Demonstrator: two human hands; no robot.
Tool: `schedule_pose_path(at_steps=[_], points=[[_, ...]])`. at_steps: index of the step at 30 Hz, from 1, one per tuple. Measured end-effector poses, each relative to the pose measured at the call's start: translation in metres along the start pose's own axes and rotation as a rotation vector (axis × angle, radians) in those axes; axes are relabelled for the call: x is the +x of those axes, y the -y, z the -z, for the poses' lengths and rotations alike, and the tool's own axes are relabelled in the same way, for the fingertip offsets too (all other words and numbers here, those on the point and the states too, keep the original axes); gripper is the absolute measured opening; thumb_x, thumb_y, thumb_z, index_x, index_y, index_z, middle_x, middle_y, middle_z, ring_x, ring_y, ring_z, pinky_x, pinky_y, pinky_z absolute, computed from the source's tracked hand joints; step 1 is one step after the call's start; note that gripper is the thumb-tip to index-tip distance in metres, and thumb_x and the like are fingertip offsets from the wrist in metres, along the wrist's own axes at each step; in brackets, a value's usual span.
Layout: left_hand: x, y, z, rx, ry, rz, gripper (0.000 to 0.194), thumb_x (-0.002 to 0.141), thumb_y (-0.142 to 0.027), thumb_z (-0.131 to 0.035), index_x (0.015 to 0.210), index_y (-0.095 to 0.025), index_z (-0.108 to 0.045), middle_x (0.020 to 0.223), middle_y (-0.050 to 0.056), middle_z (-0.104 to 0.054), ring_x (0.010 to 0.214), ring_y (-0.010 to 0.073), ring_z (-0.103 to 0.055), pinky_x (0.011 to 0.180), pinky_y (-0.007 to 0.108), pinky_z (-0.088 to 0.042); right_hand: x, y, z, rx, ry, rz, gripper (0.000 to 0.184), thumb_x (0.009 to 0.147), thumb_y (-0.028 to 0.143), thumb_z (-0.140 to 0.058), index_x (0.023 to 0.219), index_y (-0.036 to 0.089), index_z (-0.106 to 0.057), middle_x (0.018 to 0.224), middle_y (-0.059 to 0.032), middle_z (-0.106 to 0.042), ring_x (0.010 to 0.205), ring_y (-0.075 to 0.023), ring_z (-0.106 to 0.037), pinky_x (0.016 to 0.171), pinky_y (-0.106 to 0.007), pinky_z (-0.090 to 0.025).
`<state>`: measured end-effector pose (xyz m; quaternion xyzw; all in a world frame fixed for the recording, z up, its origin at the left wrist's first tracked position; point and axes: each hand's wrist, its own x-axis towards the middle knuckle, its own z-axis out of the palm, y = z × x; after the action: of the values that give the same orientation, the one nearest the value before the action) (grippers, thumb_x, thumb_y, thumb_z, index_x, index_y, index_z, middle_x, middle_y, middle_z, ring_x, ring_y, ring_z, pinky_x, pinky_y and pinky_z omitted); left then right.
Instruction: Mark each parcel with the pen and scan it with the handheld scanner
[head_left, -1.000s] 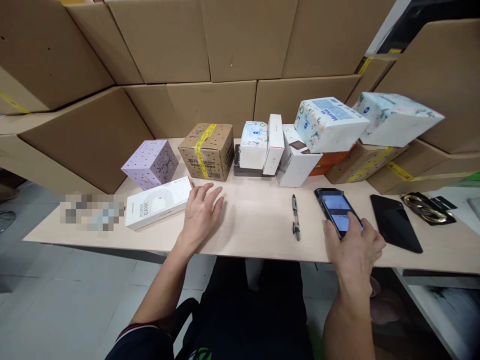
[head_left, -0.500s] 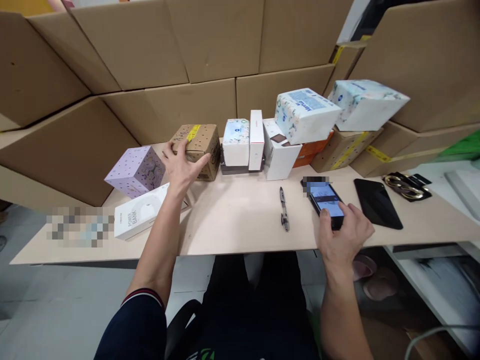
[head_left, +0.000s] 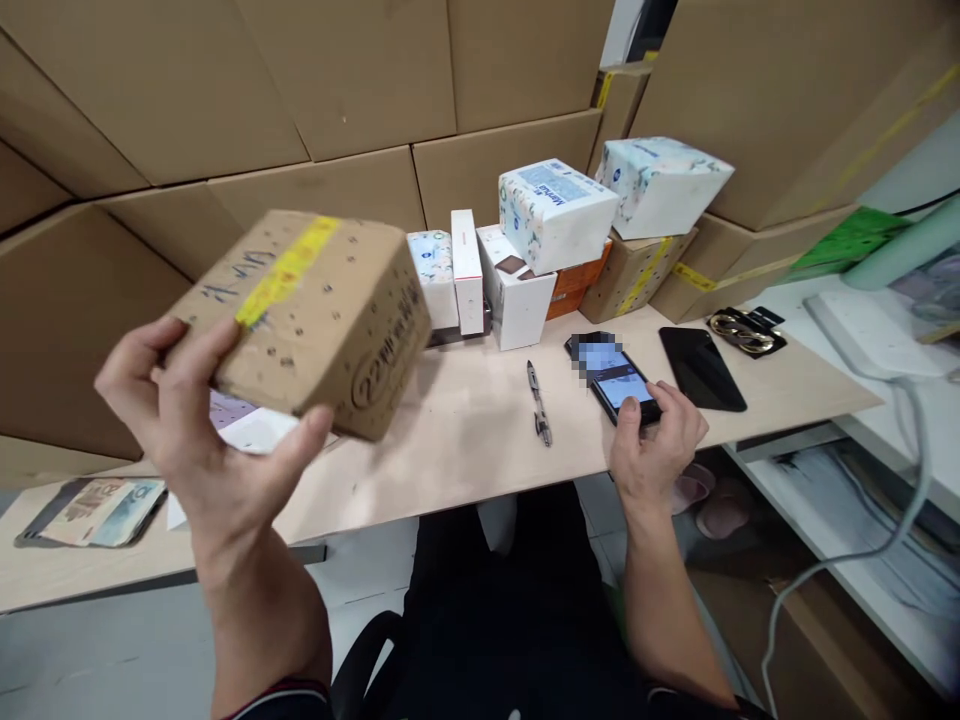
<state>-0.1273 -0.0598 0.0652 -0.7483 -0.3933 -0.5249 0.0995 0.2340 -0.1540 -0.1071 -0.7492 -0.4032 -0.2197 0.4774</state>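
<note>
My left hand [head_left: 199,440] grips a small brown cardboard box [head_left: 315,315] with a yellow tape strip, held up in the air above the left part of the table [head_left: 465,440]. Fingers and thumb wrap its near edges. My right hand [head_left: 656,440] rests on the table's front edge, fingers curled round a phone [head_left: 619,380] with a lit screen, thumb on the glass. A black pen [head_left: 538,403] lies between the two hands. Behind the raised box, a white box and a lilac box are mostly hidden.
Along the back stand white boxes [head_left: 517,300], tissue packs [head_left: 555,210] and taped cartons [head_left: 637,270] against a wall of big cardboard boxes. A black flat device [head_left: 701,355] and gold-ringed item [head_left: 744,332] lie right. A flat case [head_left: 94,510] lies far left. A cable [head_left: 885,520] hangs right.
My left hand moved from the tabletop to the brown box, took hold of it and lifted it toward me. The right hand stayed on the phone. The view swung left.
</note>
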Motion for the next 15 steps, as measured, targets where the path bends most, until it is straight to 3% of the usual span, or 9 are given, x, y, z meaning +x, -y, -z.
schedule_pose_path(at_steps=[3,5,7,11,13,15], points=[[-0.025,-0.002,0.007,-0.203,0.23,-0.002,0.075,0.068,-0.063,-0.074,0.137,-0.037,-0.058,0.14,0.005,-0.045,0.139,0.0382,-0.039,0.12,0.058,-0.032,-0.002,0.007,0.004,0.056,-0.04,0.012,0.034,0.096,0.04,-0.049,0.116,0.014,-0.06,0.118,-0.0192,-0.066,0.117,-0.0312,-0.06,0.102,-0.054,-0.042],[-0.04,0.004,0.002,-0.323,0.384,-0.005,0.076,0.067,-0.064,-0.075,0.137,-0.039,-0.057,0.144,0.006,-0.044,0.139,0.0389,-0.041,0.116,0.06,-0.036,-0.004,0.018,0.008,0.128,-0.034,0.022,0.031,0.096,0.038,-0.05,0.113,0.015,-0.062,0.113,-0.0177,-0.068,0.111,-0.0291,-0.063,0.098,-0.05,-0.047],[-0.054,0.011,-0.006,-0.362,0.479,-0.003,0.076,0.07,-0.063,-0.074,0.14,-0.039,-0.053,0.15,0.007,-0.04,0.143,0.0391,-0.038,0.118,0.063,-0.032,-0.006,0.033,0.013,0.233,0.022,0.026,0.029,0.096,0.037,-0.05,0.108,0.016,-0.065,0.107,-0.0155,-0.07,0.104,-0.0268,-0.065,0.091,-0.045,-0.051],[-0.078,0.018,-0.012,-0.492,0.479,0.182,0.097,0.076,-0.073,-0.064,0.157,-0.038,-0.024,0.167,0.007,-0.018,0.153,0.0402,-0.021,0.119,0.062,-0.029,-0.003,0.067,0.024,0.44,0.229,0.041,0.033,0.098,0.043,-0.048,0.104,0.018,-0.069,0.102,-0.0115,-0.072,0.089,-0.0219,-0.067,0.081,-0.038,-0.054],[-0.09,0.017,-0.011,-0.606,0.416,0.352,0.104,0.075,-0.08,-0.059,0.159,-0.04,-0.012,0.17,0.006,-0.01,0.152,0.0396,-0.025,0.115,0.058,-0.038,0.001,0.081,0.026,0.517,0.325,0.05,0.038,0.098,0.047,-0.046,0.107,0.018,-0.069,0.102,-0.0106,-0.072,0.078,-0.0188,-0.066,0.075,-0.036,-0.054],[-0.101,0.013,-0.009,-0.663,0.357,0.523,0.094,0.081,-0.084,-0.045,0.158,-0.039,-0.016,0.168,0.007,-0.017,0.146,0.0373,-0.038,0.108,0.053,-0.046,0.006,0.093,0.026,0.57,0.428,0.043,0.044,0.099,0.052,-0.044,0.114,0.018,-0.068,0.105,-0.0104,-0.072,0.073,-0.0171,-0.065,0.071,-0.035,-0.053]])
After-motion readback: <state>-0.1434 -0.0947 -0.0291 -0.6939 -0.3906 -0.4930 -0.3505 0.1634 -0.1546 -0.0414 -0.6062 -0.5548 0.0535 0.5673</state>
